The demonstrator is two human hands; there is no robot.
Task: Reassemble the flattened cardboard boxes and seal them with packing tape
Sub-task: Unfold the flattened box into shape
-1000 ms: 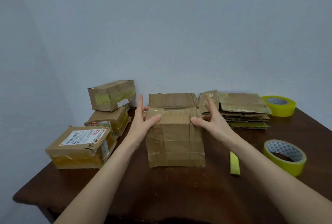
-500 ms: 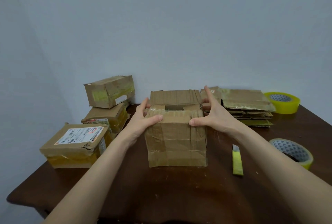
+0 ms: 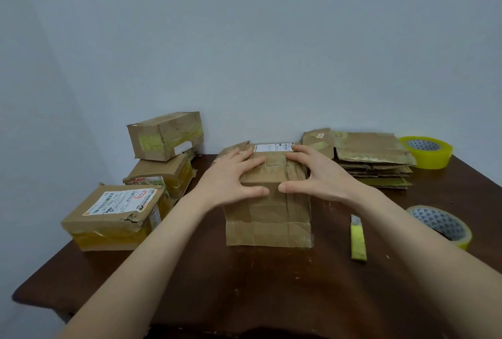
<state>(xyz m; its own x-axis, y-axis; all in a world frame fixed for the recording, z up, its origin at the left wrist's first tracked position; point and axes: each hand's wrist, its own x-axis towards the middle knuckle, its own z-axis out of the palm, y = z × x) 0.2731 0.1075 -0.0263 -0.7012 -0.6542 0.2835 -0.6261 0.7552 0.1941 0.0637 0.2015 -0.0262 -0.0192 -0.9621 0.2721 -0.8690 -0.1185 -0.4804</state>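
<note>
A brown cardboard box stands upright in the middle of the dark wooden table. Its top flaps are folded down, and a white label shows at the far edge. My left hand lies flat on the left top flap, fingers spread. My right hand presses the right top flap the same way. The thumbs nearly meet at the box's front top edge. A stack of flattened boxes lies to the back right. One yellow tape roll sits behind that stack, another tape roll near the right edge.
Three assembled, taped boxes stand at the left: one with a shipping label in front, and two stacked behind it. A yellow utility knife lies right of the central box. A pale wall closes off the back.
Both hands have moved from the box's upper sides onto its top. The flaps, open before, are now folded down under my palms.
</note>
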